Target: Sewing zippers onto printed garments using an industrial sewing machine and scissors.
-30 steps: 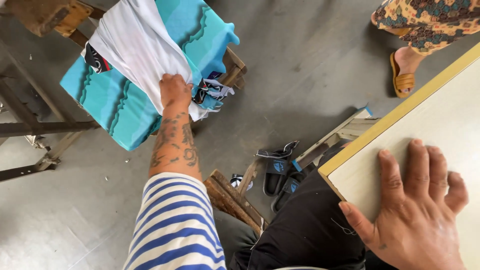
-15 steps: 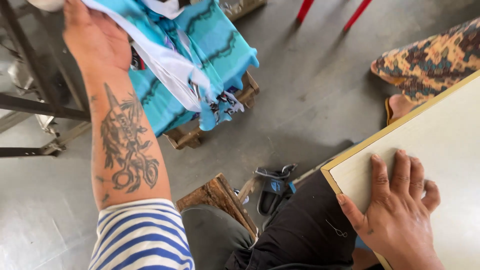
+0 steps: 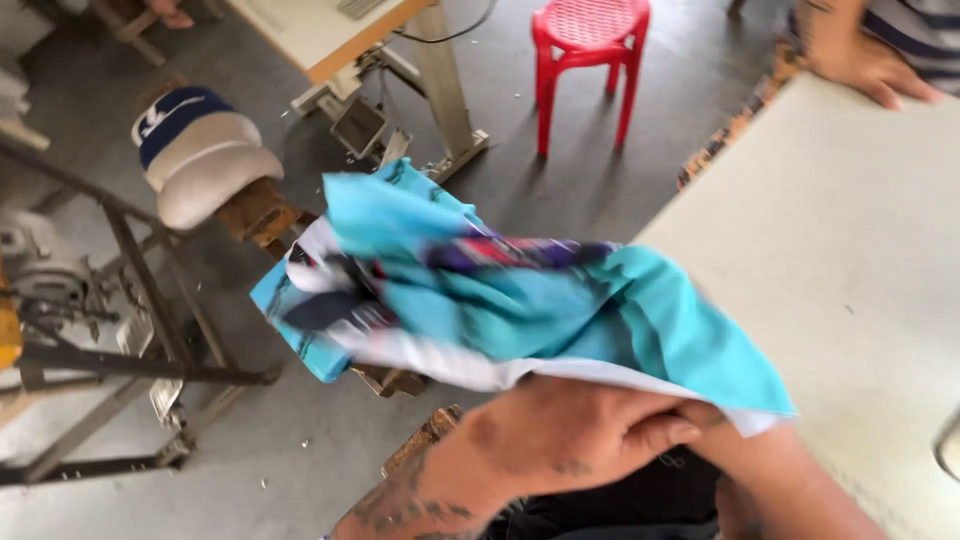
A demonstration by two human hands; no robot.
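A worker's left hand [image 3: 570,440] swings a turquoise printed cloth [image 3: 520,300] up from the low wooden stand [image 3: 265,215] where it lay a second ago. The cloth is now carried in mid-air, just short of the pale bench [image 3: 850,260]. The left fingers [image 3: 660,432] are closed around the cloth's white underside. The right hand, which was pressing flat on the bench a moment earlier, has left that spot; only its forearm [image 3: 790,480] shows beneath the fabric, so whether those fingers grip anything cannot be told. The piece appears to be coming off the stack towards the work surface. Another person's hand [image 3: 865,65] rests at the far bench edge, near a red plastic stool [image 3: 585,60].
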